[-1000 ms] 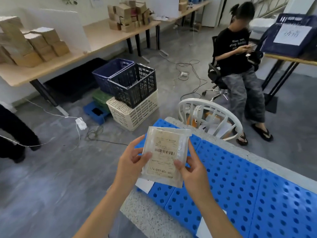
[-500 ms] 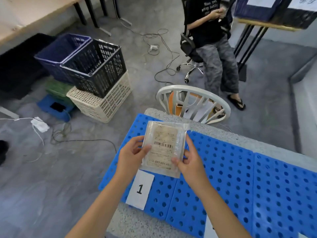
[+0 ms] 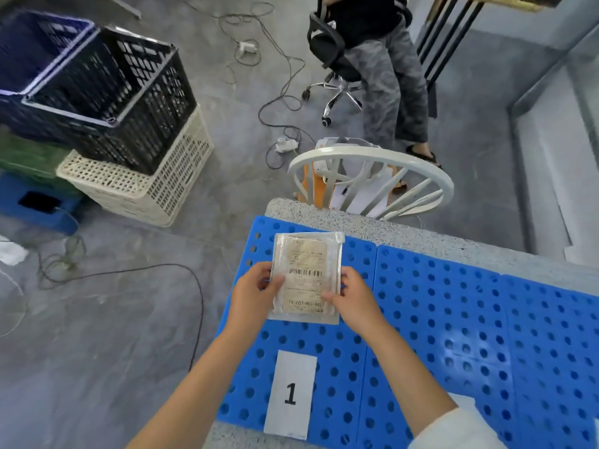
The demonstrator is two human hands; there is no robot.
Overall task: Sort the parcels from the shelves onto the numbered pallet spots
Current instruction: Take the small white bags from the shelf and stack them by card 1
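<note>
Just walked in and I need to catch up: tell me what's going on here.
A person holds a flat, bagged parcel by its side edges, left hand on the left and right hand on the right. It is low over the leftmost blue pallet panel, just beyond the card marked 1. Whether it rests there yet cannot be told. Behind, another person sits on an office chair.

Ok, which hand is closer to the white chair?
Right. The right hand grips the right edge of the parcel, almost in line with the white chair; the left hand grips its left edge, farther to the side.
</note>
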